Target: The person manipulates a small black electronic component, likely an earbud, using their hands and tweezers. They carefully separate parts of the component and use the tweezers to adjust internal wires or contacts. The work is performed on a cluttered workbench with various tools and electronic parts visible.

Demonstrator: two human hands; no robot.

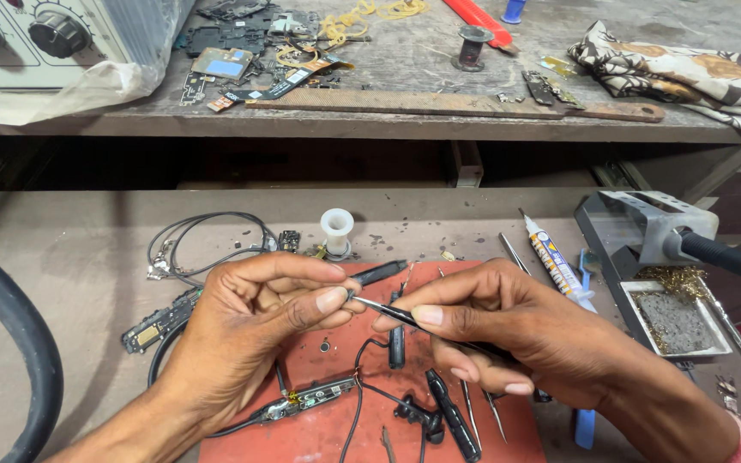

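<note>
While a grey workbench [87, 257] fills the near half of the view and a cluttered shelf [405, 120] runs across the far side, the work sits on a red mat [336, 343] in the near middle, probably laid there to keep tiny parts visible. At the right stands a soldering-iron stand [653, 227] with its iron parked in it, and a tray of brass cleaning wool [675, 321], kept within easy reach. A white glue tube [557, 261] lies just left of the stand, and a white spool [337, 231] stands beyond the mat. Over the mat, the left hand [259, 330] is closed, thumb and forefinger pinched on something too small to make out, held up close for fine work. The right hand [508, 330] grips thin tweezers [388, 310] like a pen, tips pointing left and meeting the left fingertips. Below the hands lies a small wired circuit strip [306, 401], and loose pointed probes [473, 411] rest near the mat's near edge.
</note>
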